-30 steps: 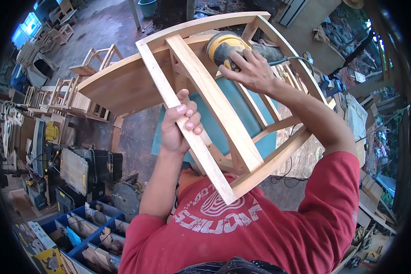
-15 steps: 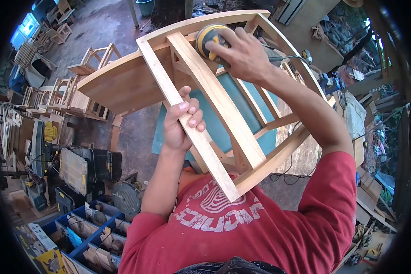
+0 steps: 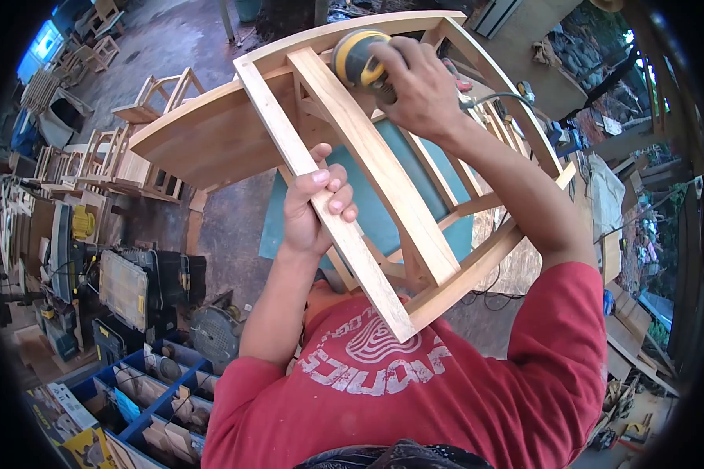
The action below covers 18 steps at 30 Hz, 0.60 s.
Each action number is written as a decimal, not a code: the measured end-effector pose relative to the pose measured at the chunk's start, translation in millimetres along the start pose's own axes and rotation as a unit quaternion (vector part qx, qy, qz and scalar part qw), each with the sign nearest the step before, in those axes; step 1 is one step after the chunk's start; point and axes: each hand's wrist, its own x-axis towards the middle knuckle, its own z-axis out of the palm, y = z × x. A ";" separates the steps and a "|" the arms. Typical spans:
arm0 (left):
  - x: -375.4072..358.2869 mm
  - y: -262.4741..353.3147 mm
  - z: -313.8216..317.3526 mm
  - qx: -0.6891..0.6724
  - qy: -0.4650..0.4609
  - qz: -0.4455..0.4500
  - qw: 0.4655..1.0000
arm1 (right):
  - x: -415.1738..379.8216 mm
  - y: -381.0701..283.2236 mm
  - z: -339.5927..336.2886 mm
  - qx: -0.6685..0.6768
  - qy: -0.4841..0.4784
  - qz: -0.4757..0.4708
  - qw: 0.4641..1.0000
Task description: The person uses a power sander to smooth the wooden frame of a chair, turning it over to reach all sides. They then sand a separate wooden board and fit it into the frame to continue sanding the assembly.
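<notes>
The chair frame [image 3: 377,168] is pale, matt, bare-looking wood.

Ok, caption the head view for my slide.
Left hand grips a wooden frame; right hand holds a yellow-and-black sander.

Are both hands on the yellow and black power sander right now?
No, the right hand holds the yellow and black power sander, while the left hand grips a long pale wooden bar.

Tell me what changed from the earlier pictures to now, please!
The right hand moved the yellow sander up and left in the picture, closer to the wide middle slat. Nothing was grabbed or let go: the left hand still holds the outer bar.
</notes>
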 end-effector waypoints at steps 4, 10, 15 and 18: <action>0.8 -1.4 -2.6 0.009 -0.002 0.010 1.000 | -5.6 13.5 -7.0 0.064 0.000 0.150 0.987; 2.3 -1.9 -0.9 0.016 0.003 0.017 1.000 | -11.6 75.6 -21.7 0.118 -0.027 0.316 0.941; -0.3 -1.8 0.7 0.015 0.002 0.016 1.000 | -17.5 142.3 -28.3 0.511 -0.074 0.488 0.704; -0.3 -1.8 -0.1 0.019 0.008 0.019 1.000 | -14.8 157.0 -25.1 0.620 -0.122 0.491 0.600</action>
